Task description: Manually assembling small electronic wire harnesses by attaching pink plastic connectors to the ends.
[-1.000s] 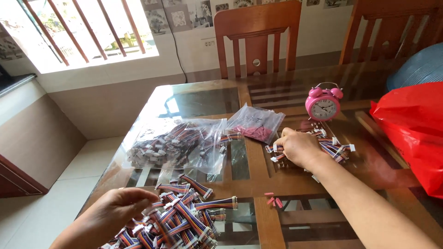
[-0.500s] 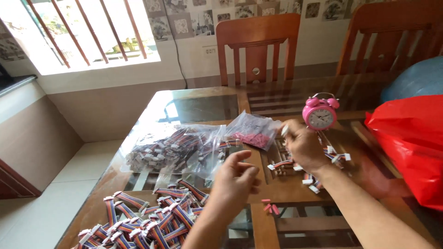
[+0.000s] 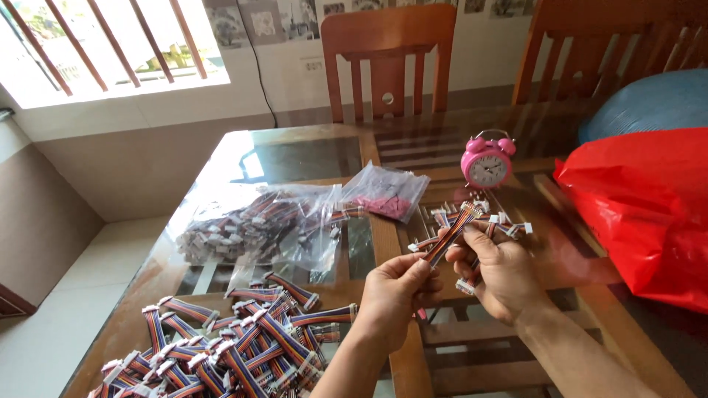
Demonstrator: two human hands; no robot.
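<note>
Fingers of both hands pinched on one striped ribbon cable [image 3: 450, 237], held in the air above the right half of the surface [image 3: 295, 158]: left hand [image 3: 394, 295] at the lower end, right hand [image 3: 501, 273] round the middle. Probably light, limp, bending freely; best gripped by the flat band, not the small white end plugs. More loose cables [image 3: 483, 221] beyond the right hand, a cable heap [image 3: 236, 343] at the near left corner, clear bags [image 3: 265, 225] mid-surface, pink alarm clock [image 3: 487, 162] behind
</note>
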